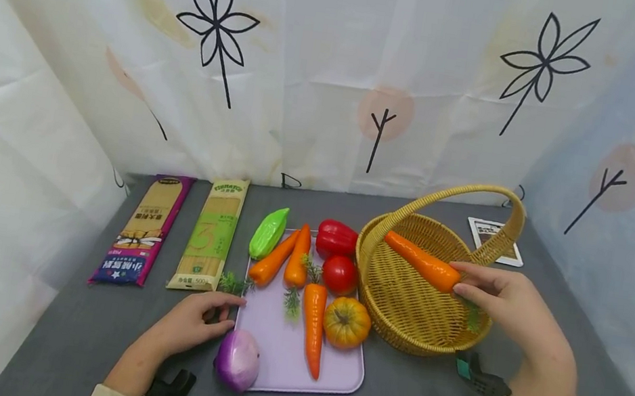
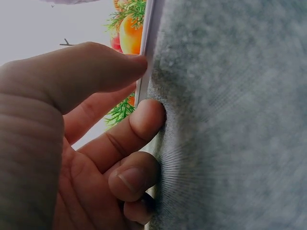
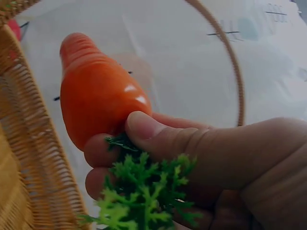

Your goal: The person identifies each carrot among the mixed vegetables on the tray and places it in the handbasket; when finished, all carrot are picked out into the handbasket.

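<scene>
My right hand (image 1: 496, 300) pinches an orange carrot (image 1: 421, 263) at its leafy end, between thumb and fingers, over the wicker basket (image 1: 418, 309). In the right wrist view the carrot's green leaves (image 3: 144, 191) hang below the thumb. My left hand (image 1: 194, 323) rests on the grey cloth, its bent fingers beside the left edge of the lilac tray (image 1: 280, 363) and holding nothing. On the tray lie more carrots (image 1: 312, 327), a tomato (image 1: 339, 274), a red pepper (image 1: 337, 238) and a small pumpkin (image 1: 346, 323). A purple onion (image 1: 238, 359) sits over its near left corner.
A green vegetable (image 1: 268, 233) lies at the tray's far left corner. Further left are two noodle packets, one purple (image 1: 143, 230) and one green (image 1: 210, 235). The basket's tall handle (image 1: 466, 191) arches above it. Behind its right side lies a white-framed card (image 1: 496, 241).
</scene>
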Tool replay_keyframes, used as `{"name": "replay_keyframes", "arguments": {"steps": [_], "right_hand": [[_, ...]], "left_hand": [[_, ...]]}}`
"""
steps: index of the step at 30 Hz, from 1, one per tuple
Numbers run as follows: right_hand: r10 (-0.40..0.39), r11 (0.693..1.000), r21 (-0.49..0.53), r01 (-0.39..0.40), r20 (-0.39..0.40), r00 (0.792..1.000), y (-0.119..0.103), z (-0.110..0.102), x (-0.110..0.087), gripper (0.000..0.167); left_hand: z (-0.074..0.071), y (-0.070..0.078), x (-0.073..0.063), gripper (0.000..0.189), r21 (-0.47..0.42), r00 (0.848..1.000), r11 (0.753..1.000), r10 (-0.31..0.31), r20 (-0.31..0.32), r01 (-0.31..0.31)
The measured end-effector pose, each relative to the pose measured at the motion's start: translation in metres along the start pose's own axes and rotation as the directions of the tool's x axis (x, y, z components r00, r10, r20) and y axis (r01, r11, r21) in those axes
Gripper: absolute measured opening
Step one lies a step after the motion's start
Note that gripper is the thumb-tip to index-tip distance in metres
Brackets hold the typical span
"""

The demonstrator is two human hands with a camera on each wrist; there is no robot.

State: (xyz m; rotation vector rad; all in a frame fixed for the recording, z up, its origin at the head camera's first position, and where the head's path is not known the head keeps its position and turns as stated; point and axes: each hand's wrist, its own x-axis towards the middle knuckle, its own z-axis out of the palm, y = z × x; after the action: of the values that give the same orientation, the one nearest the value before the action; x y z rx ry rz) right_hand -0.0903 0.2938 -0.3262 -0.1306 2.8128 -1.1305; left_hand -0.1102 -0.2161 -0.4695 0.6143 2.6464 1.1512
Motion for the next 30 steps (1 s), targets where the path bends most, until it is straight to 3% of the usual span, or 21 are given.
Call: {"name": "replay_keyframes", "arguments": {"steps": [12, 21, 30], "right_hand": [[-0.001, 0.999, -0.037, 0.002, 0.012, 1.0, 0.004, 0.039, 0.035, 0.044], [0.069, 0.997, -0.032, -0.069, -0.003, 0.998, 0.005, 0.034, 0.032, 0.048], [0.078, 0.997, -0.018, -0.077, 0.094, 0.993, 0.001, 0.05, 0.037, 0.047]], "left_hand": [[0.0, 0.001, 0.001, 0.033, -0.013, 1.0, 0.999, -0.03, 0.0, 0.03], [-0.002, 0.004, 0.003, 0.033, -0.002, 0.999, 0.999, -0.042, -0.008, 0.042], [0.0, 0.0, -0.001, 0.032, -0.012, 0.998, 0.998, -0.057, 0.001, 0.057]]}}
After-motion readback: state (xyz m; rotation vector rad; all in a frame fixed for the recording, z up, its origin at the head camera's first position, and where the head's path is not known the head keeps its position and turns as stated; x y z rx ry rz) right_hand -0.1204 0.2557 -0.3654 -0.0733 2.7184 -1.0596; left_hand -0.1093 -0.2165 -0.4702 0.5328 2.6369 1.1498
